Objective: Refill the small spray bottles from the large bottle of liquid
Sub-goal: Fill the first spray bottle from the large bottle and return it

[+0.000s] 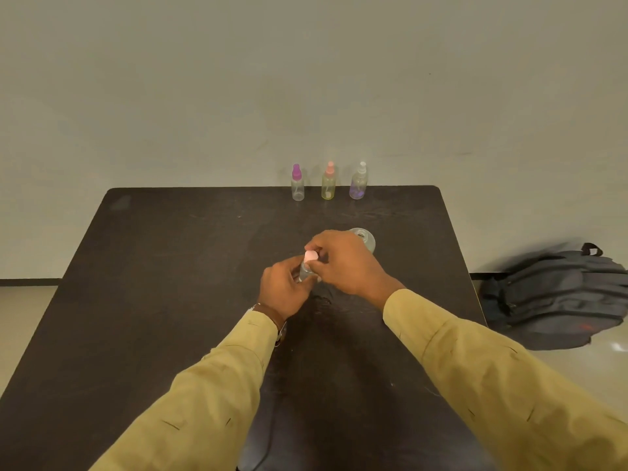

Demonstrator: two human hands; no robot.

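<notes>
At the middle of the dark table my left hand grips a small clear spray bottle by its body. My right hand pinches that bottle's pale pink cap from above. Just behind my right hand stands the large clear bottle, seen from the top and partly hidden by my fingers. Three more small spray bottles stand in a row at the table's far edge: one with a purple top, a yellowish one with a pink top, and a violet-tinted one with a white top.
A grey backpack lies on the floor to the right of the table. A plain wall rises right behind the table's far edge. A thin dark cable runs over the table near its front edge.
</notes>
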